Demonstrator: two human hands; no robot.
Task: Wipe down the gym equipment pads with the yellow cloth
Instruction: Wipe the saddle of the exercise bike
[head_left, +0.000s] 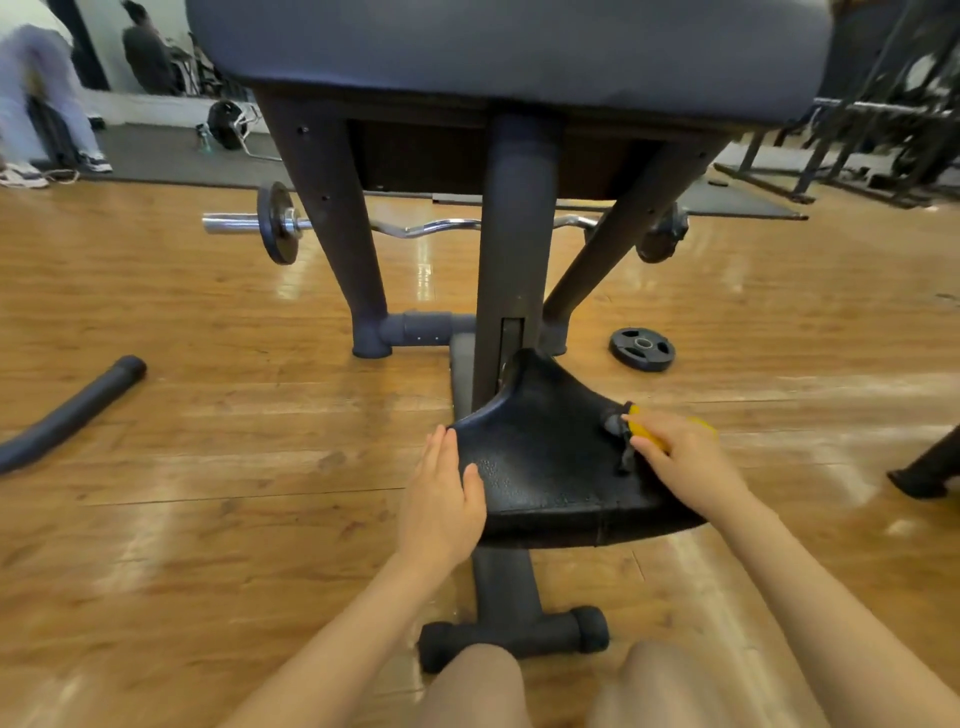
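Fingers of the left hand (441, 499) lie straight and close together, flat against the left edge of the black seat pad (545, 467). The right hand (680, 457) curls around the yellow cloth (647, 431) — bunched, its long axis not discernible — pressing it on the pad's right side. The pad narrows away toward the upright post (511, 260).

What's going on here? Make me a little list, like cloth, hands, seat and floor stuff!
cloth: yellow cloth, bunched, on the seat's right edge
right hand: grips the cloth
left hand: fingers straight, resting on the seat's left edge
seat: black seat pad, low
above: big grey pad
floor: weight plate, curl bar
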